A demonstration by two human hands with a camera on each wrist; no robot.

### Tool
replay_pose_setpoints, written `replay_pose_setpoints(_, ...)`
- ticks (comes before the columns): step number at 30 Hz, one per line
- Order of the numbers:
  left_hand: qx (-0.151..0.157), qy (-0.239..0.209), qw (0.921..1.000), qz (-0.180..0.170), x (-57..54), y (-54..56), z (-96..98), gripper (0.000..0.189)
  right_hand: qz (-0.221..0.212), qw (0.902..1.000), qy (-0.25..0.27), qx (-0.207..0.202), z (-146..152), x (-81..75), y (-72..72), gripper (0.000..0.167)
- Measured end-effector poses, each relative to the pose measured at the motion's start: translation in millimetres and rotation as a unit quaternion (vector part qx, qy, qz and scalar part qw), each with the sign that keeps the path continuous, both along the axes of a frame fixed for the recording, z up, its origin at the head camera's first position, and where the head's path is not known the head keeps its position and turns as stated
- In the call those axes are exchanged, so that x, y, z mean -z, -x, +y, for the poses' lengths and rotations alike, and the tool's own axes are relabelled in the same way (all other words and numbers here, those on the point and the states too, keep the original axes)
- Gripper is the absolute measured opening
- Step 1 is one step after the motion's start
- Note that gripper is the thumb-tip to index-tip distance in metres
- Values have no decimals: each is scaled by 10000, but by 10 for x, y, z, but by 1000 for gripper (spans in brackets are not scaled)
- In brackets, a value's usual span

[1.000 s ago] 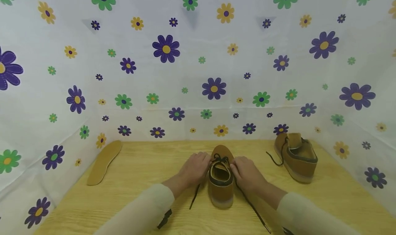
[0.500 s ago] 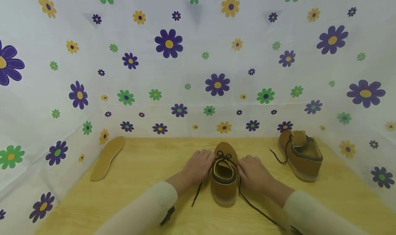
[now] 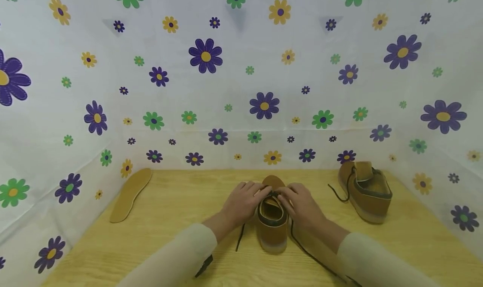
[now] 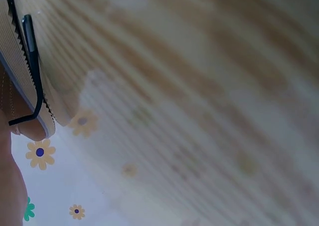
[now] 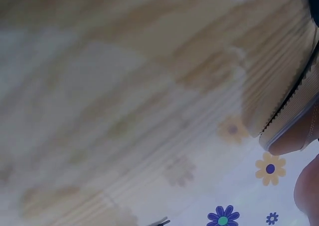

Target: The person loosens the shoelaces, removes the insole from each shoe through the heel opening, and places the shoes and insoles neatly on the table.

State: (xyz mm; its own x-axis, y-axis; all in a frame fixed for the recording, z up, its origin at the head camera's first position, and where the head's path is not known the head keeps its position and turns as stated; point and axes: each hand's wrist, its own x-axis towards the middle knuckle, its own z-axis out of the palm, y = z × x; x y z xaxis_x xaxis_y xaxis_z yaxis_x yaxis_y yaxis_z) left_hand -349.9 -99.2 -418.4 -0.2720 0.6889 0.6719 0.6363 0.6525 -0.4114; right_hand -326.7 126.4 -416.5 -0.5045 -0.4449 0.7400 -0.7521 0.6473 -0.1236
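A brown lace-up shoe [image 3: 273,236] stands at the middle of the table, heel toward me. My left hand [image 3: 241,201] reaches over its left side, with bent fingers at the lacing above the tongue. From the other side my right hand [image 3: 303,205] meets it there, fingertips close to the left ones. Both pinch at the dark shoelace [image 3: 272,193], whose bow is mostly hidden under them. Loose lace ends trail on the table at both sides. In the left wrist view, a lace [image 4: 34,51] hangs over the ridged sole edge; the right wrist view catches the shoe's side [image 5: 284,131].
Another brown shoe [image 3: 370,196] stands at the back right, its lace loose and tongue raised. A tan insole [image 3: 130,196] lies at the back left. White cloth walls [image 3: 170,98] with printed flowers enclose the wooden table [image 3: 181,186] at the back and sides.
Both hands have moved from the shoe's sides inward over the lacing, covering the bow that showed before. The shoe, the other shoe and the insole stay put on the table.
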Motion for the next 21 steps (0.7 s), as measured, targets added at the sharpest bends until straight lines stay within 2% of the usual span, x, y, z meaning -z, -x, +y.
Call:
replay_pose_setpoints(5,208,-59,9988,434,-18,22,18,25,-49,9998,218,0,-69,-15,34,12)
replay_pose_setpoints(12,384,-124,9962,767,-40,58,9,15,70,9996,253,116,-145,-16,65,3)
replay_pose_setpoints(21,304,270,9899,1359,-46,64,62,15,436,9984,-133,330,-136,14,73,5)
